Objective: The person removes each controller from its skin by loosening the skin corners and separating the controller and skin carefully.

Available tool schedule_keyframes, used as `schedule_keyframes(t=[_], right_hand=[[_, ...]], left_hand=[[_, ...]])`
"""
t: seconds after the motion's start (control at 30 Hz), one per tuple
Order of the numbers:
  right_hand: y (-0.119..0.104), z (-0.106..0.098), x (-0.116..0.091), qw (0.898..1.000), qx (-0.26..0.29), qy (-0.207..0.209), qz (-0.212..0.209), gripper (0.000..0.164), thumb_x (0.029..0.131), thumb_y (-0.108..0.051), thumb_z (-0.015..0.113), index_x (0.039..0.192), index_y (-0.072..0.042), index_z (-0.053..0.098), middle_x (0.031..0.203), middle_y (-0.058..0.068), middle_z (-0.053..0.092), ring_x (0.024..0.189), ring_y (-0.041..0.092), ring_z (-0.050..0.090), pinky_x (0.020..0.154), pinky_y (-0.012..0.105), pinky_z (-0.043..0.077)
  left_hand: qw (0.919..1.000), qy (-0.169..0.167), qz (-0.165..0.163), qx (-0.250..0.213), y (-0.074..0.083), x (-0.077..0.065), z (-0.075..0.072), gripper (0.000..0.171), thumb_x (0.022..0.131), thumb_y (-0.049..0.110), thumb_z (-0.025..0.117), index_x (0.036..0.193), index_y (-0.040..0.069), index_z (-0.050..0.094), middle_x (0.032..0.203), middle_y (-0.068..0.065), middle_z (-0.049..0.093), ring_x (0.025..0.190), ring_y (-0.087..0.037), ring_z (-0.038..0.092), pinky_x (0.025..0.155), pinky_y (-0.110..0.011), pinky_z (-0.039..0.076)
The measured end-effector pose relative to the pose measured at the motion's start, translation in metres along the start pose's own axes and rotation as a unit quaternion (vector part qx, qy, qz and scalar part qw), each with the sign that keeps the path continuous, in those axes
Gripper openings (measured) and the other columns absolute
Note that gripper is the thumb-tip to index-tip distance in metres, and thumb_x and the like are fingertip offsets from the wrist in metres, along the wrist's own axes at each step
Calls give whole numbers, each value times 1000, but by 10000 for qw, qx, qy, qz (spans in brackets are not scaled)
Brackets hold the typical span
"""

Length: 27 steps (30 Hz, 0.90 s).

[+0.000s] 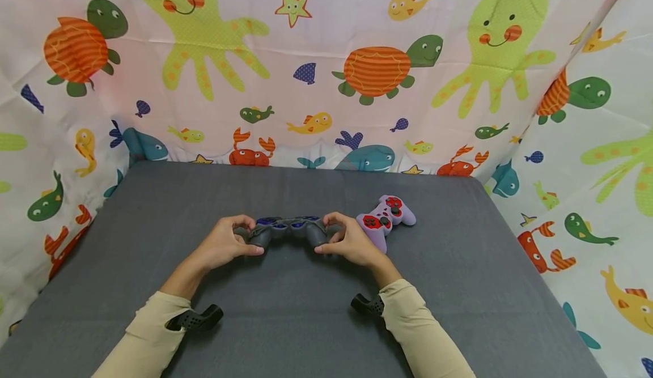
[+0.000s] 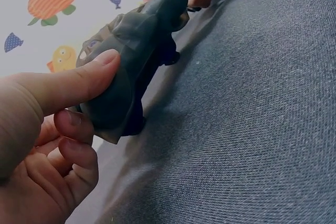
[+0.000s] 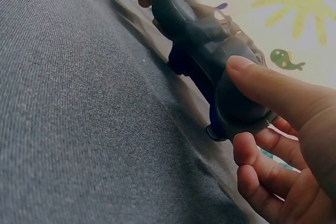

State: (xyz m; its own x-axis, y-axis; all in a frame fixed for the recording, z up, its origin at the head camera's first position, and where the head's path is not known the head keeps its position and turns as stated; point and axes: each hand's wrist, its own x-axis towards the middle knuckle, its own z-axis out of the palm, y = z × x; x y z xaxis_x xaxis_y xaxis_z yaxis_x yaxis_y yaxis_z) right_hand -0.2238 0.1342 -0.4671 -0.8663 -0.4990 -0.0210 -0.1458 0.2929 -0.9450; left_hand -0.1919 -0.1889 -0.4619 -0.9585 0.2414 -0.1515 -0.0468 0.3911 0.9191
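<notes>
Both hands hold a game controller above the grey cloth, one at each grip. It is dark grey and smooth outside, with dark blue showing at its buttons and along its edge. My left hand pinches the left grip; in the left wrist view, its thumb presses along the grey surface. Opposite, my right hand pinches the other grip, its thumb lying on the grey in the right wrist view. A lilac game controller with red button areas lies just beyond the right hand.
A grey cloth covers the table. White curtains printed with sea animals stand behind it and along both sides. Each wrist wears a black band mount over a beige sleeve.
</notes>
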Motion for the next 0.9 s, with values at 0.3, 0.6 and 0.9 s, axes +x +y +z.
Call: schedule_keyframes(t=[0.3,0.6,0.9], right_hand=[[1,2,1,10000,-62,39,-40,50,80,-2,84,119,-6,54,117,14,59,62,11,62,59,23,48],[-2,2,0,9999,2,127,30,46,83,-4,82,119,-7,53,115,12,59,64,17,63,58,23,45],[-2,1,1,9997,-23,232,32,45,86,-6,78,123,-2,51,114,21,61,68,12,62,63,24,45]], left_hand=[[9999,22,111,101,-1,-2,-1,48,78,14,88,113,3,58,91,-6,57,49,-7,40,49,-25,34],[9997,30,256,-49,2,-2,0,49,82,15,85,117,2,53,96,-8,55,53,-8,47,51,-25,36],[9991,-171,351,-180,8,-3,-3,61,84,14,83,128,-1,45,114,-16,47,61,-9,52,54,-26,39]])
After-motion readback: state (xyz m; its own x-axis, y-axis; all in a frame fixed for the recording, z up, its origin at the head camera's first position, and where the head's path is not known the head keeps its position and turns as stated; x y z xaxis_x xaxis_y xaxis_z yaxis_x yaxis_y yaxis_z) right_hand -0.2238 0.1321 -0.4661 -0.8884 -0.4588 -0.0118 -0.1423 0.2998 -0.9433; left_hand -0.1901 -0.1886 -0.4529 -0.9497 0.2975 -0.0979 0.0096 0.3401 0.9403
